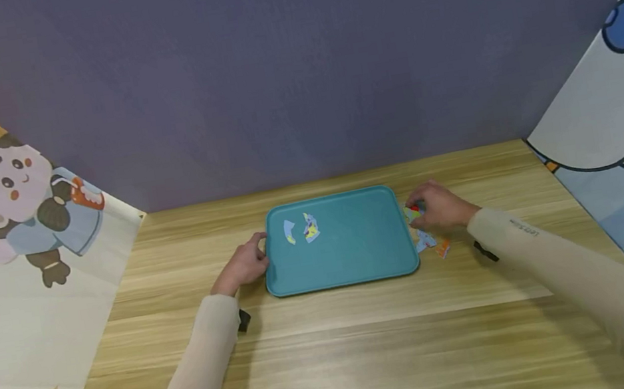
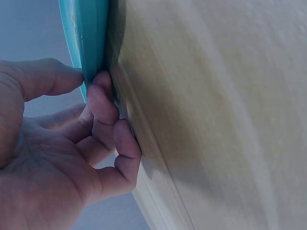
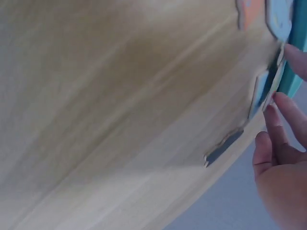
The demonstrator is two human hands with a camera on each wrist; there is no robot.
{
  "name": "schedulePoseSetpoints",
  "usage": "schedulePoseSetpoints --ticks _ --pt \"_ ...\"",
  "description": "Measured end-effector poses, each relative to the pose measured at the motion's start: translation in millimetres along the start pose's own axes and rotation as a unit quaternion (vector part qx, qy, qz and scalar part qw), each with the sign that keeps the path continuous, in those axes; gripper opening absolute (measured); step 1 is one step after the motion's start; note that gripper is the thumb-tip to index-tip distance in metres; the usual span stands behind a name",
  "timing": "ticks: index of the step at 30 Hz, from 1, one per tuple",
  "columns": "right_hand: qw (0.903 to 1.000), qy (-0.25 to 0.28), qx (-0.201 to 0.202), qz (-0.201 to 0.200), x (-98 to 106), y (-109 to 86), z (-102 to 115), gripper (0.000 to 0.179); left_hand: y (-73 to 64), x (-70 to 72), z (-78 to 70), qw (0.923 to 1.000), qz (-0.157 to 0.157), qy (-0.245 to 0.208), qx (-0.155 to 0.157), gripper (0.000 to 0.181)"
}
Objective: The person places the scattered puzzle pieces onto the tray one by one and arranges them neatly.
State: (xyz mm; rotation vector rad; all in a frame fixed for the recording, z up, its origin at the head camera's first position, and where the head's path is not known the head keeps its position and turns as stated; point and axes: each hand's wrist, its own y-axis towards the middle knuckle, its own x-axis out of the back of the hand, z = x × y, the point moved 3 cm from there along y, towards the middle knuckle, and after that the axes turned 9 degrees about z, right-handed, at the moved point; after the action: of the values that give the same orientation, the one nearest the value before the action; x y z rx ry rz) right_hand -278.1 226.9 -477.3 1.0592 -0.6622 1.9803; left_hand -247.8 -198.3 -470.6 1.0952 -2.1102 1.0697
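A teal tray (image 1: 349,242) lies on the wooden table, and my left hand (image 1: 245,263) pinches its left rim. The left wrist view shows the thumb on the tray rim (image 2: 91,38), with curled fingers (image 2: 102,106) at its underside. Beyond the tray's right edge, my right hand (image 1: 441,205) pinches a green and red puzzle piece (image 1: 411,212) between thumb and fingers; the hand covers part of it. A light blue puzzle piece (image 1: 424,241) and an orange one (image 1: 444,248) lie just below that hand. On the tray are a curved pale blue piece (image 1: 289,232) and a yellow-and-purple patterned piece (image 1: 311,227).
The wooden table (image 1: 335,352) extends toward me in front of the tray. A dark grey-blue wall (image 1: 294,76) stands behind it, with cartoon-printed panels at left (image 1: 13,299) and right (image 1: 593,132). Another piece (image 3: 223,147) lies near the table edge in the right wrist view.
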Motion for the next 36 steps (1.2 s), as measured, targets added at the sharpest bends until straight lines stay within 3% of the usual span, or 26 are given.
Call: schedulePoseSetpoints --ticks 10,25,36 --pt "0.9992 0.037 -0.016 -0.005 15.8 1.0 8.9 0.046 -2.9 0.4 1.2 1.0000 -0.002 -0.002 0.009 0.061" --pt "0.9988 0.038 -0.026 -0.014 22.4 10.2 38.8 0.046 0.2 -2.1 2.4 1.0000 -0.005 -0.008 0.003 0.061" --pt "0.9985 0.050 0.008 -0.023 21.5 26.0 66.9 0.050 1.2 -0.7 0.3 1.0000 -0.001 0.000 0.004 0.061"
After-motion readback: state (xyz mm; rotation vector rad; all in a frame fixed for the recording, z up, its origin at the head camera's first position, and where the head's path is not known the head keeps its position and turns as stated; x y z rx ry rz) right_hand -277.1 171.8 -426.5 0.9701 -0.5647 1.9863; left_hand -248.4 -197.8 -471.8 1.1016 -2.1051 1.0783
